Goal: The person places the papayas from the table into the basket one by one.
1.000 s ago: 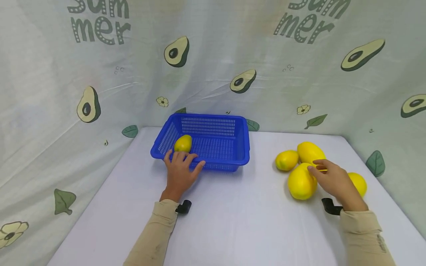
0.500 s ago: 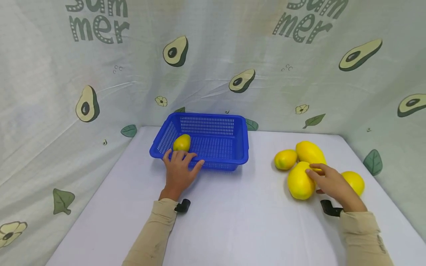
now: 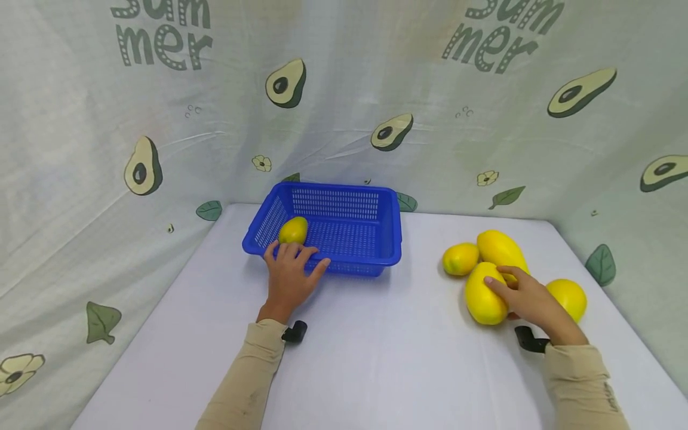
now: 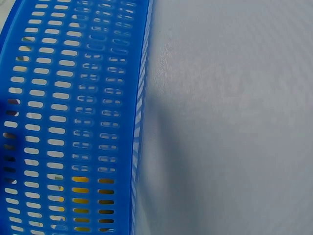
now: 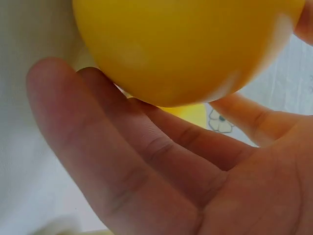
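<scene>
In the head view my left hand [image 3: 290, 279] grips the near rim of a blue plastic basket [image 3: 365, 261], its fingers bent over the edge. The slotted basket wall [image 4: 128, 98] fills one side of the left wrist view, where the hand itself is hidden. A small yellow fruit [image 3: 294, 229] lies inside, near the left fingers. My right hand [image 3: 534, 304] holds a large yellow pear-shaped fruit [image 3: 482, 298], thumb on top and fingers along its far and right sides. The right wrist view shows several fingers [image 5: 146, 139] curved against the smooth fruit [image 5: 186, 44].
Behind the held fruit sit a smaller yellow fruit [image 3: 460, 259] and a long yellow fruit [image 3: 501, 248]. Another round yellow fruit [image 3: 570, 298] lies right of the right hand. A printed curtain [image 3: 344, 89] closes off the back of the white table [image 3: 387, 346].
My right hand has moved slightly left onto the large fruit, and its thumb and fingers have closed round it. The left hand and the basket have stayed in place.
</scene>
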`<state>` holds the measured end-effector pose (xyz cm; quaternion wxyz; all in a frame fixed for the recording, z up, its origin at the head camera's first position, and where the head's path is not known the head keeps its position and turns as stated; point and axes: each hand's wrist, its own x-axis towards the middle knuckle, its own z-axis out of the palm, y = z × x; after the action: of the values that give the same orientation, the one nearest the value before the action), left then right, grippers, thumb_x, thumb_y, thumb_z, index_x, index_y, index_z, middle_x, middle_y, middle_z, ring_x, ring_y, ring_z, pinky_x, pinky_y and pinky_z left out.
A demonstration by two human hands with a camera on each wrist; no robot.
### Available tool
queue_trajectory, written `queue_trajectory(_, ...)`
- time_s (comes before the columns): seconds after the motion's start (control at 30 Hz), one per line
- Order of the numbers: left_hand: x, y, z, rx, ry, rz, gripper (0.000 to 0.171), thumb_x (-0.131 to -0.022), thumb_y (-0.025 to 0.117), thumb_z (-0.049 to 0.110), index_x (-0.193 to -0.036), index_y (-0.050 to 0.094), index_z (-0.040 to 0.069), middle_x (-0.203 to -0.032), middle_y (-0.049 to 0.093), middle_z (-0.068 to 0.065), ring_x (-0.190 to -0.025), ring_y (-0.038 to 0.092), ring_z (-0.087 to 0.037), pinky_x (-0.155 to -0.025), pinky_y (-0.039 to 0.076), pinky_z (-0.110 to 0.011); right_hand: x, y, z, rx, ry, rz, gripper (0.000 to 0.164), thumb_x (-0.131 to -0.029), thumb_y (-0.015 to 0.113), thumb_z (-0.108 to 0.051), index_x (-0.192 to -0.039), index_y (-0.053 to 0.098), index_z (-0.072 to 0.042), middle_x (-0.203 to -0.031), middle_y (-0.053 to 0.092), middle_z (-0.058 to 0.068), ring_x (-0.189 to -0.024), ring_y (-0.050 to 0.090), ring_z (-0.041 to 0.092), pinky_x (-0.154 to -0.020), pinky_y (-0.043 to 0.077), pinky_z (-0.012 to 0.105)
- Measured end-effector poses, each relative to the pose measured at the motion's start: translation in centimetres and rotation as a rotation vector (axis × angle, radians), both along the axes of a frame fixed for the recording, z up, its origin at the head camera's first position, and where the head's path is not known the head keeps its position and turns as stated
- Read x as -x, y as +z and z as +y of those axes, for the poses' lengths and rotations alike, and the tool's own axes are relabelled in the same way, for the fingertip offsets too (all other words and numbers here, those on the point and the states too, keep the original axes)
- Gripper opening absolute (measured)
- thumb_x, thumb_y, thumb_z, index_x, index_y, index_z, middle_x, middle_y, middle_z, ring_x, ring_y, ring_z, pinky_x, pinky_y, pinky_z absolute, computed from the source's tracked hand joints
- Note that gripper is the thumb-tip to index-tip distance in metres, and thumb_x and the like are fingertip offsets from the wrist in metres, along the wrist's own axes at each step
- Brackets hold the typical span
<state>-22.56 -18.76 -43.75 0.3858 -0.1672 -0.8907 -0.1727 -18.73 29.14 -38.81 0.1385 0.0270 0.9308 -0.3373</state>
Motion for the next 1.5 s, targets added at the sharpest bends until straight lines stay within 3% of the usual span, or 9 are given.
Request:
queue_trajectory(0.4, 0.1, -0.1, -0.2, -0.004, 0.009, 0.005, 0.047, -0.095, 0.059, 0.055, -0.108, 0.074, 0.012, -0.097, 0.063, -0.010, -0.106, 0.056, -0.031, -0.109, 0.020, -0.062, -0.1, 0.2, -0.1, 0.069, 0.062, 0.016, 0.092, -0.099, 0.047, -0.061, -0.156, 0.013, 0.004, -0.145, 0.031, 0.042, -0.100, 0.058, 0.034, -0.078, 0.057, 0.042)
queue_trajectory(0.77, 0.3, -0.1, -0.1, 0.001, -0.001, 0.009, 0.047, -0.095, 0.058, 0.056, -0.108, 0.073, 0.013, -0.098, 0.063, -0.010, -0.105, 0.056, -0.031, -0.109, 0.020, -0.062, -0.2, 0.3, 0.5, 0.123, 0.026, 0.043, 0.089, -0.100, 0.050, -0.057, -0.155, 0.019, 0.005, -0.146, 0.031, 0.042, -0.108, 0.057, 0.039, -0.077, 0.057, 0.041)
queue_trajectory(1.03, 0.2, -0.1, 0.0, 0.001, 0.002, -0.008, 0.048, -0.096, 0.058, 0.056, -0.109, 0.073, 0.013, -0.098, 0.063, -0.010, -0.105, 0.056, -0.031, -0.110, 0.018, -0.061, -0.3, 0.2, 1.3, 0.142, 0.004, 0.004, 0.092, -0.101, 0.043, -0.061, -0.156, 0.014, 0.007, -0.150, 0.025, 0.039, -0.117, 0.048, 0.045, -0.088, 0.051, 0.051)
queue_trajectory(1.33, 0.2, -0.1, 0.0, -0.008, -0.002, -0.004, 0.048, -0.095, 0.059, 0.055, -0.109, 0.073, 0.012, -0.098, 0.063, -0.011, -0.105, 0.056, -0.032, -0.110, 0.018, -0.061, -0.3, 0.7, 1.8, 0.209, -0.003, 0.018, 0.089, -0.102, 0.041, -0.060, -0.157, 0.013, 0.004, -0.153, 0.019, 0.038, -0.125, 0.042, 0.048, -0.095, 0.047, 0.060)
queue_trajectory(1.4, 0.2, -0.1, 0.0, -0.006, 0.000, -0.007, 0.048, -0.096, 0.058, 0.056, -0.109, 0.073, 0.012, -0.098, 0.063, -0.010, -0.105, 0.056, -0.032, -0.110, 0.018, -0.061, -0.3, 0.7, 2.0, 0.244, -0.006, 0.012, 0.088, -0.103, 0.041, -0.059, -0.158, 0.012, 0.004, -0.154, 0.017, 0.038, -0.125, 0.041, 0.048, -0.095, 0.048, 0.057)
queue_trajectory(1.5, 0.2, -0.1, 0.0, -0.001, 0.005, -0.009, 0.049, -0.096, 0.056, 0.057, -0.109, 0.073, 0.013, -0.098, 0.063, -0.010, -0.105, 0.056, -0.031, -0.110, 0.019, -0.061, -0.2, 0.5, 2.2, 0.333, -0.016, -0.005, 0.087, -0.103, 0.039, -0.057, -0.158, 0.010, 0.004, -0.155, 0.017, 0.035, -0.124, 0.043, 0.043, -0.090, 0.053, 0.043)
